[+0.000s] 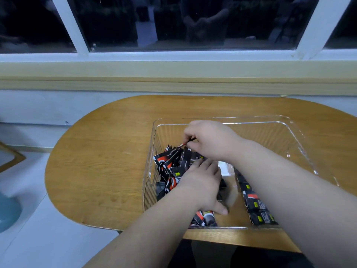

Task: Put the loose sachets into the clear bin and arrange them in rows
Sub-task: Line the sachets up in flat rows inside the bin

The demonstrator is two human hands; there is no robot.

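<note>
Right hand (208,140) pinches 1 sachet (186,142) at fingertips (above the pile (170,167)).

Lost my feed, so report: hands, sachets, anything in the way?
Right hand pinches one sachet over the pile. Left hand flat on the pile, in the bin. One row laid at right. Nothing in the way.

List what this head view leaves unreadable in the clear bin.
All from the head view:
1. Sachet pile: the left hand covers its middle, so no count is possible.
2. Sachet row: the right forearm covers its right side.
3. Pinched sachet in the right hand: only an edge shows.
4. Sachet print: too small and blurred.
5. Clear bin, near right corner: behind the same forearm.
</note>
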